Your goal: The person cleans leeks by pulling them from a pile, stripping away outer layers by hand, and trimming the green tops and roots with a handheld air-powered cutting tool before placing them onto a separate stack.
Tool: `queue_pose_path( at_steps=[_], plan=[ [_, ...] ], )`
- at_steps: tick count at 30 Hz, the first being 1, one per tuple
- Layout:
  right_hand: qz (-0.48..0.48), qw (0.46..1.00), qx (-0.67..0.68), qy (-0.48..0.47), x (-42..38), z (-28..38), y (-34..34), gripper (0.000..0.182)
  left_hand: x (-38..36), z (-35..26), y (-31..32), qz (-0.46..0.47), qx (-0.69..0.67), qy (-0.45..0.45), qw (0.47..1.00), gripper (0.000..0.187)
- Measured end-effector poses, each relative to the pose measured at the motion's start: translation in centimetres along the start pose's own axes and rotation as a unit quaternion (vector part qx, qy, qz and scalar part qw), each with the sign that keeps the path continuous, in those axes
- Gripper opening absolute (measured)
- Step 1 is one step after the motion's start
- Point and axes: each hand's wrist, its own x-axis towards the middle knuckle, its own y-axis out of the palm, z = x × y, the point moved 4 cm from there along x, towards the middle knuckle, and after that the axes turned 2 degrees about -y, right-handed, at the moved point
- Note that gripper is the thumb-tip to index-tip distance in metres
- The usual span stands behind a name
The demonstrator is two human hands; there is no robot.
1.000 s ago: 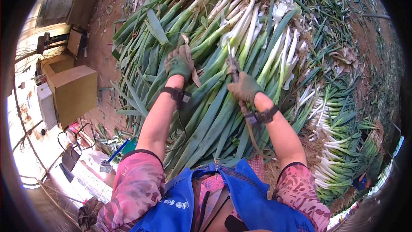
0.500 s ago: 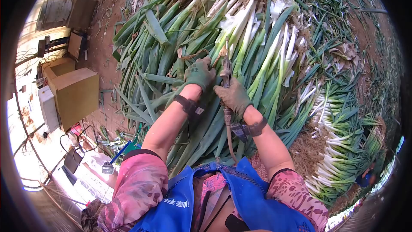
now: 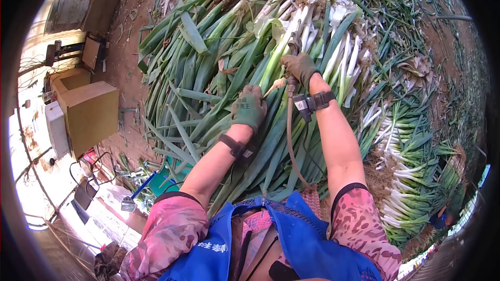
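My right hand (image 3: 300,67), in a dark work glove, is wrapped round an air blow gun (image 3: 293,48) that points toward the white stalks. A thin hose (image 3: 289,135) runs from the gun down toward my lap. My left hand (image 3: 250,108), in a green glove, is closed on the leafy part of a green onion (image 3: 272,65), its fingertips partly hidden. A pale, withered strip of leaf (image 3: 276,86) lies between the two hands. Under both hands spreads a large heap of long green onions (image 3: 198,73), roots at the far side.
At right lies a curved row of onions with white stalks (image 3: 403,182). Leaf scraps (image 3: 385,0) litter the ground beyond. A cardboard box (image 3: 91,117) stands at left, with a teal container (image 3: 169,174) near my left elbow.
My right hand has moved forward and to the right with the air blow gun, and more hose shows. My left hand has drawn slightly back toward me and to the right.
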Motion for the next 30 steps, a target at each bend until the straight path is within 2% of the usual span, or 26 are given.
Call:
queue_pose_path(
  at_steps=[4,5,7,9,12,13,16,17,18,19,20,21,22,23,24,26,27,29,30],
  plan=[
    [-0.008,0.978,-0.151,-0.147,1.5,0.4,-0.4,0.016,0.1,0.4,0.7,-0.005,0.000,0.016,1.000,0.027],
    [0.014,0.997,-0.034,-0.064,1.4,0.1,-1.0,0.019,0.1,0.6,1.0,-0.009,-0.001,0.018,1.000,0.028],
    [0.010,0.997,0.079,0.026,1.5,-0.9,-0.3,0.016,0.3,0.7,0.9,-0.014,0.000,0.014,1.000,0.029],
    [-0.051,0.985,-0.120,-0.109,1.1,-0.6,-0.2,0.013,0.2,0.5,0.8,-0.006,0.003,-0.003,1.000,0.029],
    [-0.007,0.987,-0.129,-0.096,1.8,-0.3,-0.7,0.022,0.2,0.3,0.7,0.013,0.018,-0.006,1.000,0.029],
    [-0.026,0.995,-0.075,-0.057,2.2,-0.5,-0.9,0.014,0.2,0.4,0.7,0.009,0.011,-0.006,1.000,0.029],
    [0.008,0.999,-0.039,-0.034,3.3,-0.6,-1.5,0.018,0.4,1.0,1.1,0.002,-0.011,-0.023,1.000,0.031],
    [0.035,0.990,0.136,0.023,3.0,-0.9,-1.3,0.020,0.8,1.5,1.2,0.002,-0.024,-0.040,0.999,0.033],
    [0.005,0.983,0.159,0.094,2.3,-1.6,-1.6,0.030,1.3,2.0,1.3,0.003,-0.037,-0.055,0.998,0.035],
    [-0.025,0.969,0.181,0.165,0.3,-0.7,-3.2,0.041,2.3,3.1,1.5,0.044,-0.077,-0.090,0.992,0.050],
    [-0.055,0.950,0.200,0.234,-2.0,-0.1,-4.0,0.053,3.4,4.4,1.8,0.068,-0.126,-0.072,0.987,0.063],
    [-0.131,0.935,0.197,0.265,-4.5,-0.1,-4.2,0.074,4.5,5.4,2.1,0.093,-0.176,-0.057,0.978,0.061],
    [-0.128,0.928,0.185,0.298,-6.4,-0.8,-3.9,0.078,5.4,6.0,2.5,0.116,-0.226,-0.042,0.966,0.059],
    [-0.144,0.915,0.180,0.330,-8.2,-1.9,-3.2,0.075,6.2,6.1,2.3,0.089,-0.227,0.027,0.969,0.065],
    [-0.158,0.902,0.175,0.362,-10.0,-3.3,-2.0,0.072,7.1,6.3,3.1,0.097,-0.206,0.045,0.973,0.067],
    [-0.233,0.884,0.213,0.344,-12.3,-5.1,0.7,0.065,6.3,4.0,3.0,0.191,-0.261,-0.026,0.946,0.068],
    [-0.312,0.873,0.269,0.262,-12.4,-5.8,2.1,0.062,6.3,3.4,3.8,0.213,-0.303,-0.022,0.928,0.067],
    [-0.327,0.889,0.171,0.273,-13.1,-5.6,2.4,0.064,5.7,2.1,5.6,0.260,-0.383,-0.015,0.886,0.065],
    [-0.335,0.892,0.120,0.278,-13.4,-5.6,2.3,0.065,5.2,1.5,6.6,0.254,-0.343,-0.023,0.904,0.065]
  ],
)
